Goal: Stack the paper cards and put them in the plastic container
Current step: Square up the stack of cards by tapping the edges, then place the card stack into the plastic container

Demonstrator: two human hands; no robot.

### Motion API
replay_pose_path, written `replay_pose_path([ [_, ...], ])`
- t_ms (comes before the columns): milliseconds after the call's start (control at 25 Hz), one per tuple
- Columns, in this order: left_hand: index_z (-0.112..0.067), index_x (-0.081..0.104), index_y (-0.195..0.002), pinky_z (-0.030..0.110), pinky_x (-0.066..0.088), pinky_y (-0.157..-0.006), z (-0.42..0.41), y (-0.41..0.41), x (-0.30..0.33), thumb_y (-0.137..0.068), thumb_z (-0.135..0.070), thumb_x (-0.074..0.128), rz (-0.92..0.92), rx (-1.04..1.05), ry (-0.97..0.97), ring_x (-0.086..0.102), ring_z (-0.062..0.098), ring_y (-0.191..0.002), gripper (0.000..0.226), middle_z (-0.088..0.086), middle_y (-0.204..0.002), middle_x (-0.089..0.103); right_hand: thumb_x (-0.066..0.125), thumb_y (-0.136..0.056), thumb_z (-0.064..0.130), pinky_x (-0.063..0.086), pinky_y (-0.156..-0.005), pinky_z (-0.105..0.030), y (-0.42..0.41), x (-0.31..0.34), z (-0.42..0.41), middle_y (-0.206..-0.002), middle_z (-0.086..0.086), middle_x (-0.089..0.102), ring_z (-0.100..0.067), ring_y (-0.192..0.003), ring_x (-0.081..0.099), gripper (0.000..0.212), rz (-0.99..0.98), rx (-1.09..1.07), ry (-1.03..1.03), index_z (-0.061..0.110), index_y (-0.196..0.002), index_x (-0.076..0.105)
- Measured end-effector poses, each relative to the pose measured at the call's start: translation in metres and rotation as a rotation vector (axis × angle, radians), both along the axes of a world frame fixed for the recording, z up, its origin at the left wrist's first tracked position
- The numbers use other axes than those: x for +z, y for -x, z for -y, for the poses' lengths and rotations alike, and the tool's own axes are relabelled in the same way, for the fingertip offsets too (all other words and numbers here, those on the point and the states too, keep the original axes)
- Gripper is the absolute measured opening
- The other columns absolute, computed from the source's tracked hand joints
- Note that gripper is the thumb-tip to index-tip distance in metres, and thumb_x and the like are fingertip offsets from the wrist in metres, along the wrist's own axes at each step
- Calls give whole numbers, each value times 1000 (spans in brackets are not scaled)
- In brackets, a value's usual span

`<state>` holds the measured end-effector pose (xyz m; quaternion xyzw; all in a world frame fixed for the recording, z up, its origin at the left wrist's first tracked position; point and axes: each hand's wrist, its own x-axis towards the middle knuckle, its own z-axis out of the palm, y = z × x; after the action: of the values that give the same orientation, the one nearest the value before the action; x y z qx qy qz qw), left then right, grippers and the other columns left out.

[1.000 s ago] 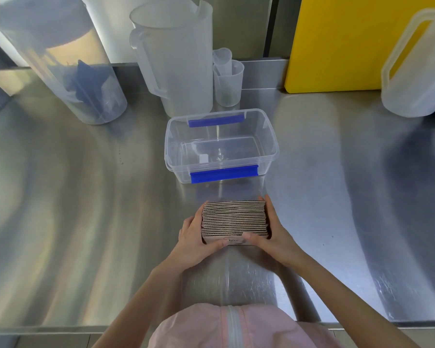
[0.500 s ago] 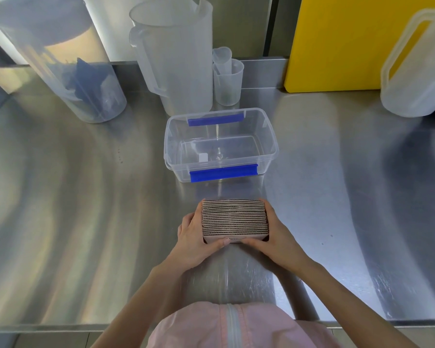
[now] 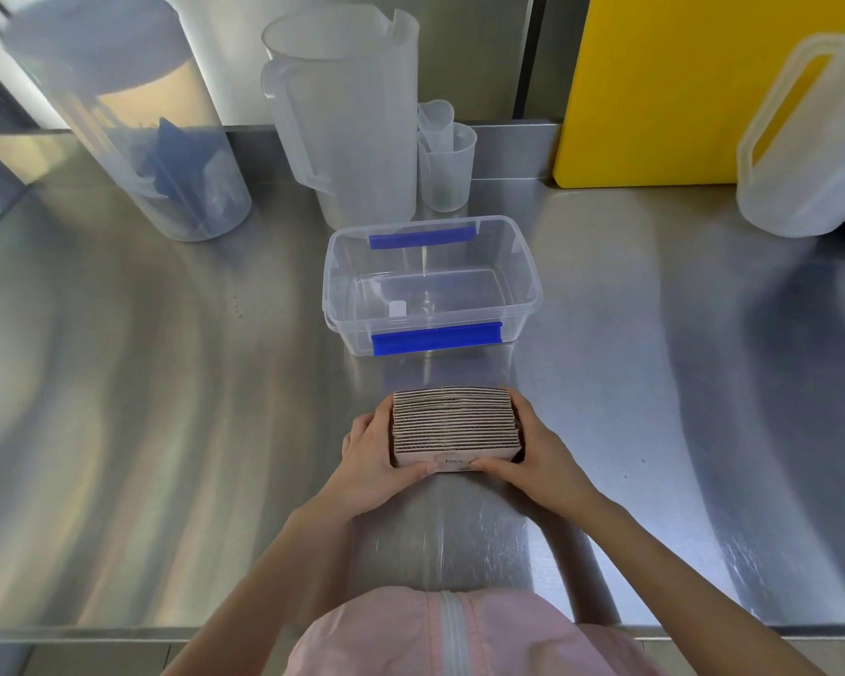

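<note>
Paper cards [image 3: 454, 424], gathered into one tight block on the steel counter [image 3: 167, 431], just short of the plastic container [image 3: 432, 285]. From the head view: stacking done by the look of it, edges squared, nothing loose anywhere on the counter. Container open, lid off, apparently bare inside apart from a small label on the floor. Still to do: lifting the block and setting it inside. Left hand [image 3: 376, 456] flat against the block's left side, right hand [image 3: 540, 456] against its right side, cards clamped between the two. Thumbs curled across the near face, tips almost meeting; fingers [image 3: 520, 407] close together, pressed along the side, far ends hidden behind the block. Whether lifted or resting on the counter, impossible to tell.
</note>
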<state>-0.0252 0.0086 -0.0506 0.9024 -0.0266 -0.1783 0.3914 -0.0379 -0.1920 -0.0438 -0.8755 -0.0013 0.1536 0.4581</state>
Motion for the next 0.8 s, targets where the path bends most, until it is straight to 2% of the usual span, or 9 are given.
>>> replay_pose_path([
  [40, -24, 23, -136, 40, 27, -112, -3, -1, 3, -66, -33, 75, -45, 15, 44, 31, 19, -130, 88, -3, -132, 43, 73, -73, 26, 36, -83, -2, 0, 4, 0, -121, 18, 44, -1, -108, 45, 71, -29, 10, -18, 40, -121, 24],
  [120, -28, 25, -123, 29, 42, -102, -6, -3, 11, -58, -32, 79, -162, 53, 185, 43, 14, -121, 85, -5, -121, 46, 72, -74, 22, 41, -78, -7, -2, 13, 1, -116, 17, 43, -3, -108, 44, 68, -92, 26, -69, 38, -121, 25],
  [200, -25, 22, -114, 8, 49, -78, -4, -2, 22, -68, -14, 77, -241, 97, 358, 52, 2, -101, 72, -10, -107, 49, 70, -75, 19, 48, -86, -19, -5, 21, 0, -114, 14, 44, -6, -107, 44, 62, -143, -11, -148, 36, -117, 28],
  [280, -20, 24, -112, 2, 48, -66, 0, -2, 29, -76, -3, 67, -219, 139, 455, 51, -3, -89, 59, -15, -99, 48, 68, -77, 19, 48, -90, -26, -7, 30, -3, -115, 10, 45, -9, -105, 45, 57, -181, -67, -217, 32, -120, 32],
  [440, -20, 25, -111, 8, 50, -71, 2, -6, 38, -78, -7, 65, -82, 182, 481, 50, -5, -87, 53, -20, -98, 46, 65, -80, 22, 50, -70, -11, -15, 50, -2, -127, 0, 50, -6, -98, 51, 54, -264, -5, -233, 26, -125, 35],
  [480, -21, 25, -111, 10, 51, -72, 2, -7, 40, -78, -7, 65, -78, 173, 494, 50, -5, -88, 54, -20, -98, 46, 63, -82, 23, 49, -69, -9, -18, 55, 0, -131, 1, 48, -5, -99, 51, 57, -278, 31, -220, 25, -129, 31],
  [560, -22, 25, -112, 9, 51, -72, 0, -8, 46, -74, -12, 70, -70, 149, 516, 51, -4, -91, 60, -20, -101, 46, 59, -84, 27, 44, -80, -11, -27, 66, 2, -140, 2, 39, -8, -111, 46, 74, -292, 80, -187, 25, -142, 14],
  [640, -28, 26, -111, 6, 50, -72, -2, -10, 53, -64, -21, 68, -61, 111, 533, 52, -3, -95, 64, -21, -104, 45, 61, -82, 32, 37, -90, -14, -38, 76, 2, -147, 5, 30, -12, -126, 39, 82, -225, 159, -89, 30, -143, 6],
  [800, -40, 33, -100, 6, 50, -70, -6, -17, 62, -51, -35, 71, -76, 80, 565, 54, -1, -98, 62, -17, -109, 48, 66, -77, 39, 42, -83, -13, -56, 90, -12, -135, 11, 40, -8, -118, 44, 78, -81, 441, 108, 33, -140, 20],
])
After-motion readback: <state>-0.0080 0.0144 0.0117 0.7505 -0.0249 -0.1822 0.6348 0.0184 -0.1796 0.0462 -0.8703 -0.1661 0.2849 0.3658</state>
